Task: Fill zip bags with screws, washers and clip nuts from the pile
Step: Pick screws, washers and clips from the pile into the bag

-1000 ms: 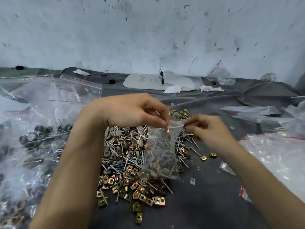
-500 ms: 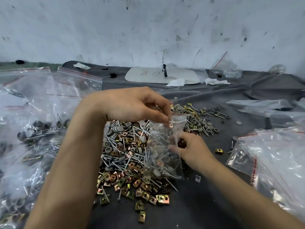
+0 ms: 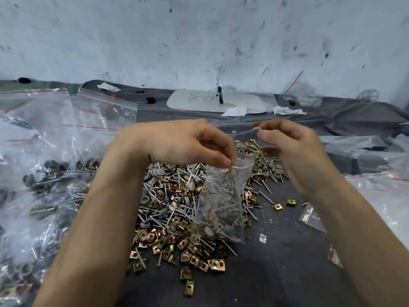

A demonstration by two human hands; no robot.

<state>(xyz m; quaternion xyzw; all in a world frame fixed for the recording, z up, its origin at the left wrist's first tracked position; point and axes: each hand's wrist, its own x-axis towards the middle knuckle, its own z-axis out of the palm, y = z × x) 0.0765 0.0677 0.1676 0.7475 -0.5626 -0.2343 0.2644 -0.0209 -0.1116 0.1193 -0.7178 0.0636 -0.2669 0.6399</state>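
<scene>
The left hand pinches the zip bag by its rim above the pile. The right hand curls beside it, and I cannot tell what it holds. The film looks limp, slick and bottom-heavy, so the stiffer rim seems the best hold.

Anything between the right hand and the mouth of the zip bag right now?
Nothing visible. The right hand hangs above and to the right of the zip bag, with only open air between them. The left hand pinches the bag's top edge, clear of that gap.
</scene>
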